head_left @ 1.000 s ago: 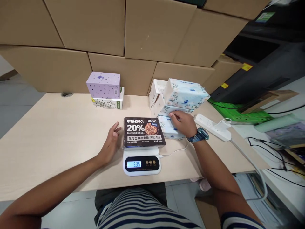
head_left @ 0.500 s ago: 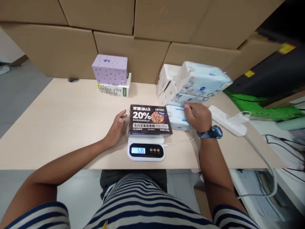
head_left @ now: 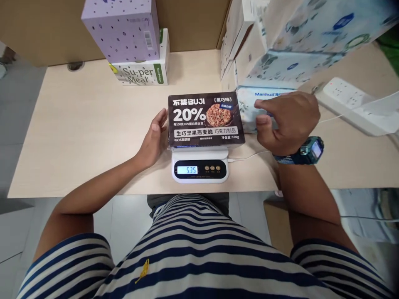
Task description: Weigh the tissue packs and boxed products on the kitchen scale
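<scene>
head | scale (head_left: 200,166) reads 535 | left hand (head_left: 153,139) released | right hand (head_left: 285,120) grasping manhua pack (head_left: 249,106)

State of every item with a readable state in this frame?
scale: on, display reads 535
dark snack box: closed, lying flat on scale
left hand: open, beside box
right hand: fingers on tissue pack
purple box: stacked on white box

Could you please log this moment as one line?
dark box on scale | left hand open beside box | right hand on tissue pack
</scene>
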Demonstrator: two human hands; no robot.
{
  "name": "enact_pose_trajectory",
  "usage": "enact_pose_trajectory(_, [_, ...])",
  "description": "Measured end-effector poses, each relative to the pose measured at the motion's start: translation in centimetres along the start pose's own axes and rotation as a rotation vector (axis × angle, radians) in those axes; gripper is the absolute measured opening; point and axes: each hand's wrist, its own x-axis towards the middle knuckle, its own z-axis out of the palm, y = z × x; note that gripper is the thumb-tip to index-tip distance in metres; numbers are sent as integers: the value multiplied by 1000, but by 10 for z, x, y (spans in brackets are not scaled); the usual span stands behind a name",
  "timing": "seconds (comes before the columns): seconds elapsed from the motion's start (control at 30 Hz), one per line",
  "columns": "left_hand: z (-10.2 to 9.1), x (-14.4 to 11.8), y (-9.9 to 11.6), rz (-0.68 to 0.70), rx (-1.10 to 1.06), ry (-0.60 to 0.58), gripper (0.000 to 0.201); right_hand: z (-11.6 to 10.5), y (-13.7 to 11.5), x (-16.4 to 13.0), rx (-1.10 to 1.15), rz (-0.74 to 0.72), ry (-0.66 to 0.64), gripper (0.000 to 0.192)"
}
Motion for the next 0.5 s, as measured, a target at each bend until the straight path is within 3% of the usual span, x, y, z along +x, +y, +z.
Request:
enact_pose_trajectory(0.13, [3, 0, 2, 3, 11, -40, 94, 0, 1, 0, -34, -110, 130, 39])
enact_pose_trajectory(0.3, [2, 0, 1, -22, -29, -26, 86, 2, 9, -7, 55, 8, 47, 52])
enact_pose_trajectory(0.5, [-1, 0, -5, -55, -53, 2, 80, 13, 18, -9, 88, -61, 136, 59])
